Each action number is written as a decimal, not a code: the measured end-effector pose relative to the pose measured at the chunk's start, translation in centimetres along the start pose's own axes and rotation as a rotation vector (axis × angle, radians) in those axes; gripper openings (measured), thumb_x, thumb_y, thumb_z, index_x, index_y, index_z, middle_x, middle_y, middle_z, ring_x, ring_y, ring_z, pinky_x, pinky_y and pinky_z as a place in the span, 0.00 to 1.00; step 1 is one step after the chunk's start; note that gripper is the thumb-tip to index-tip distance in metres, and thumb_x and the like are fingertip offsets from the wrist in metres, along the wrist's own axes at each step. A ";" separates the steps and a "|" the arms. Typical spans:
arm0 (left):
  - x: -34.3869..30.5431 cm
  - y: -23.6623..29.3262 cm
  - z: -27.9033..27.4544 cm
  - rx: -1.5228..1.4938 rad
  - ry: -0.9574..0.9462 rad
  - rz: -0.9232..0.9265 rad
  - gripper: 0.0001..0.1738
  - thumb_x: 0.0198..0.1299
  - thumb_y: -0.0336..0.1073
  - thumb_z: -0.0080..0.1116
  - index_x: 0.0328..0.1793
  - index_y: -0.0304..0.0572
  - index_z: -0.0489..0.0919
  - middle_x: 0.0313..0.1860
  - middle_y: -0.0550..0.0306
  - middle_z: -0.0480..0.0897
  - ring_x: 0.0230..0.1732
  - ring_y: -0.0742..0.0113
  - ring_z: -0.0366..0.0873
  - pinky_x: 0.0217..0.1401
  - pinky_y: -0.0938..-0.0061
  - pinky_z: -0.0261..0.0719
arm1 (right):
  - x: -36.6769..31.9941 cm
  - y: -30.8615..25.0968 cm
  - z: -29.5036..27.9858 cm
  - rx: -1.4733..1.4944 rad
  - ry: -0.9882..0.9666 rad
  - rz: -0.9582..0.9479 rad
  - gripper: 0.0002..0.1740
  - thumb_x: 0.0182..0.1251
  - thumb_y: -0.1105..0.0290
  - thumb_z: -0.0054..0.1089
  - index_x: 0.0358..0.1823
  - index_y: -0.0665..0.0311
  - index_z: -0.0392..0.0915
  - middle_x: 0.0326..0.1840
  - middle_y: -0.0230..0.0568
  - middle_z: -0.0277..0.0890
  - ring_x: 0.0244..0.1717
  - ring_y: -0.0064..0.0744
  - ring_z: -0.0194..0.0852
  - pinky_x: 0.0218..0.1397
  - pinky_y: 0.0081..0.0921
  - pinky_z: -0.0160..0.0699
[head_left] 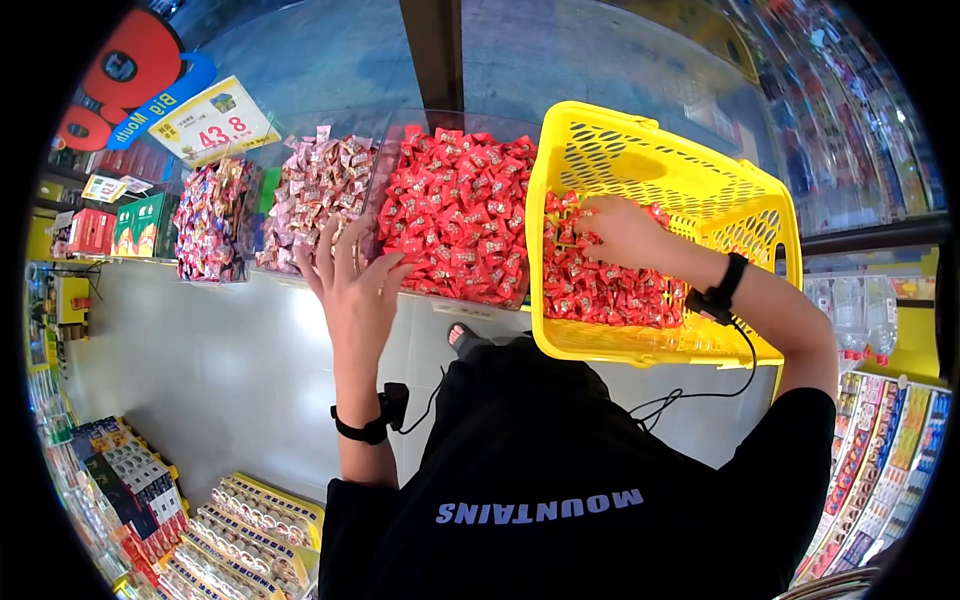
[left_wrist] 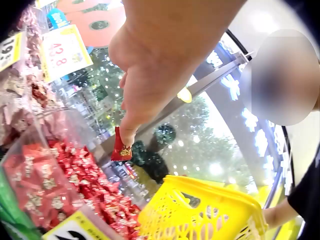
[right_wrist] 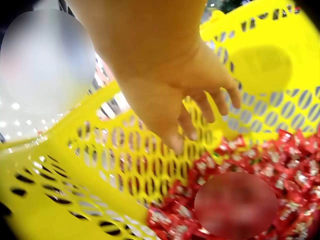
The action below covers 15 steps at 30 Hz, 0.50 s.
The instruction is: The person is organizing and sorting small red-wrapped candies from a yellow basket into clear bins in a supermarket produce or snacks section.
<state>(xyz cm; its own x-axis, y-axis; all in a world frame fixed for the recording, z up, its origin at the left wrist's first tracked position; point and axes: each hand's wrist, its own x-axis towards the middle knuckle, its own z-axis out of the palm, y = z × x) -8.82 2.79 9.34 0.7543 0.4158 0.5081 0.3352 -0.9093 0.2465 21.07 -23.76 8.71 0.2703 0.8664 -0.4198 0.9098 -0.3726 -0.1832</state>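
My left hand (head_left: 352,295) is over the front of the candy bins, its thumb and index finger close together and the other fingers spread. In the left wrist view it pinches a red wrapped candy (left_wrist: 121,150) at the thumb tip. Beneath and beside it lies a clear bin full of red wrapped candies (head_left: 460,215). My right hand (head_left: 630,235) reaches down into a yellow basket (head_left: 640,345), fingers apart and slightly bent, nothing between them. Red candies (right_wrist: 240,155) cover part of the basket's bottom, just below the fingertips.
Left of the red bin are bins of pink wrapped candies (head_left: 320,185) and mixed candies (head_left: 212,215). A price sign (head_left: 215,120) stands behind them. A dark post (head_left: 432,55) and glass rise at the back. Shelves of packaged goods (head_left: 875,460) flank the right side.
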 end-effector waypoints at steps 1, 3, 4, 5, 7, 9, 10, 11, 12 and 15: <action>-0.9 -1.2 0.6 0.037 -0.039 -0.014 0.09 0.51 0.41 0.82 0.40 0.60 0.95 0.75 0.63 0.79 0.84 0.48 0.65 0.90 0.30 0.44 | 0.7 1.0 2.0 -0.052 -0.016 0.000 0.23 0.64 0.58 0.77 0.60 0.53 0.89 0.74 0.52 0.74 0.76 0.57 0.71 0.79 0.52 0.71; -2.2 -3.2 1.8 0.105 -0.123 -0.020 0.08 0.51 0.40 0.82 0.39 0.58 0.95 0.78 0.62 0.76 0.86 0.48 0.62 0.90 0.30 0.43 | 1.4 2.3 6.0 -0.142 -0.042 0.017 0.23 0.63 0.59 0.76 0.60 0.50 0.90 0.73 0.50 0.74 0.79 0.56 0.68 0.78 0.56 0.71; -2.4 -3.4 2.0 0.167 -0.175 -0.035 0.07 0.52 0.40 0.81 0.38 0.58 0.95 0.78 0.62 0.76 0.86 0.48 0.62 0.91 0.31 0.42 | 1.4 2.3 6.9 -0.122 -0.009 0.014 0.23 0.62 0.61 0.76 0.60 0.49 0.90 0.77 0.51 0.69 0.80 0.57 0.64 0.76 0.56 0.70; -2.4 -3.5 2.2 0.173 -0.178 -0.033 0.06 0.52 0.40 0.81 0.36 0.58 0.94 0.78 0.61 0.76 0.86 0.47 0.61 0.91 0.31 0.42 | 1.6 2.4 7.6 -0.129 0.048 -0.005 0.23 0.62 0.61 0.76 0.60 0.49 0.90 0.78 0.51 0.69 0.81 0.56 0.63 0.77 0.56 0.70; -2.6 -3.6 2.4 0.190 -0.191 -0.042 0.05 0.52 0.40 0.79 0.33 0.57 0.92 0.79 0.60 0.76 0.87 0.45 0.61 0.90 0.29 0.43 | 1.8 2.1 8.7 -0.140 0.152 -0.054 0.24 0.61 0.61 0.76 0.61 0.50 0.90 0.78 0.53 0.68 0.81 0.56 0.62 0.77 0.57 0.69; -2.7 -3.5 2.5 0.226 -0.211 -0.066 0.05 0.50 0.40 0.80 0.33 0.57 0.92 0.80 0.59 0.76 0.88 0.45 0.60 0.91 0.30 0.43 | 1.7 1.9 9.7 -0.196 0.242 -0.091 0.23 0.60 0.61 0.77 0.58 0.51 0.91 0.79 0.54 0.67 0.81 0.57 0.62 0.77 0.57 0.68; -2.5 -3.5 2.7 0.242 -0.216 -0.073 0.06 0.49 0.40 0.80 0.32 0.57 0.92 0.80 0.59 0.76 0.88 0.45 0.60 0.91 0.30 0.43 | 1.6 2.0 10.0 -0.227 0.291 -0.104 0.22 0.59 0.61 0.78 0.57 0.51 0.91 0.79 0.54 0.67 0.81 0.57 0.62 0.77 0.58 0.68; -2.3 -3.6 3.1 0.255 -0.219 -0.071 0.05 0.50 0.40 0.80 0.32 0.57 0.93 0.80 0.59 0.76 0.88 0.45 0.59 0.91 0.30 0.43 | 1.7 2.2 10.3 -0.236 0.279 -0.103 0.21 0.58 0.61 0.78 0.55 0.52 0.92 0.79 0.54 0.67 0.81 0.57 0.62 0.77 0.58 0.68; -2.4 -3.8 3.5 0.267 -0.223 -0.070 0.04 0.51 0.40 0.80 0.32 0.57 0.93 0.80 0.59 0.76 0.88 0.45 0.59 0.91 0.31 0.43 | 1.8 2.2 10.6 -0.244 0.266 -0.101 0.20 0.57 0.61 0.78 0.53 0.52 0.92 0.79 0.54 0.68 0.81 0.57 0.62 0.77 0.59 0.68; -2.6 -4.6 4.1 0.323 -0.240 -0.052 0.04 0.53 0.38 0.78 0.36 0.56 0.93 0.82 0.58 0.74 0.89 0.45 0.57 0.91 0.31 0.44 | 1.9 2.4 10.0 -0.143 0.234 -0.070 0.18 0.54 0.60 0.79 0.47 0.55 0.93 0.76 0.53 0.71 0.79 0.57 0.65 0.75 0.60 0.69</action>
<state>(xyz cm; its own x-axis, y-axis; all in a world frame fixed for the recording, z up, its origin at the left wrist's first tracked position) -10.02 5.80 3.51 0.8293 0.4805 0.2853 0.5077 -0.8612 -0.0251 20.59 -26.33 -1.44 0.2553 0.9478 -0.1910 0.9596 -0.2726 -0.0699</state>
